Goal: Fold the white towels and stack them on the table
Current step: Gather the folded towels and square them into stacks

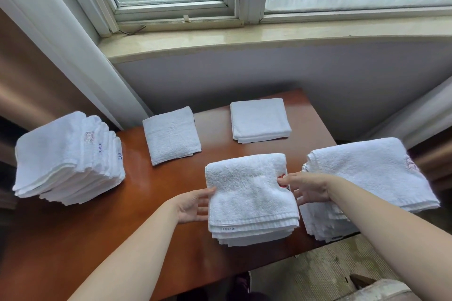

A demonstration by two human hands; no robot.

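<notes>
Towel stack point(252, 200), folded and white, lies near the front edge of the table point(137, 193), between the two hands. Left hand point(193, 205) rests against its left side with fingers straight and spread; right hand point(305, 187) touches its right edge, fingers extended, thumb beside a red embroidered mark. Neither hand curls round the cloth. Just to the right, a larger pile of towels point(367, 178) overhangs the table's right edge, under the right forearm. A tall folded pile point(68, 156) sits at the left edge. Two single folded towels, one point(171, 135) left and one point(260, 120) right, lie toward the back edge, below the windowsill point(244, 39).
</notes>
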